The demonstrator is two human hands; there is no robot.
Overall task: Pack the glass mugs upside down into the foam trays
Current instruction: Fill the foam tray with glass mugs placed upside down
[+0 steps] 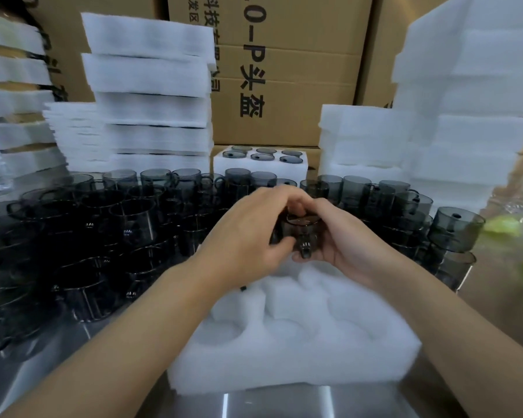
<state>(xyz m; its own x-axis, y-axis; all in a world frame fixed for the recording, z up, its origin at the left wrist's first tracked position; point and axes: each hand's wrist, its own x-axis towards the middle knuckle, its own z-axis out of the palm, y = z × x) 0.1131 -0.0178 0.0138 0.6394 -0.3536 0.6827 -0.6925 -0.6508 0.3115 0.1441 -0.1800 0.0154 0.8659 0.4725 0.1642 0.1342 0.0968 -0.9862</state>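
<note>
A dark smoked-glass mug (299,229) is held upside down between both hands, its handle pointing toward me. My left hand (248,233) grips it from the left, and my right hand (335,233) cups it from the right and below. The mug hangs just above the far edge of a white foam tray (299,336) with round pockets, which lies in front of me. Many more glass mugs (103,224) stand crowded on the table to the left and behind the hands. Others (405,206) stand to the right.
A foam tray filled with inverted mugs (260,159) sits at the back centre. Stacks of white foam trays rise at back left (151,95) and right (453,116). Cardboard boxes (284,70) form the back wall. Green items in plastic (514,236) lie at far right.
</note>
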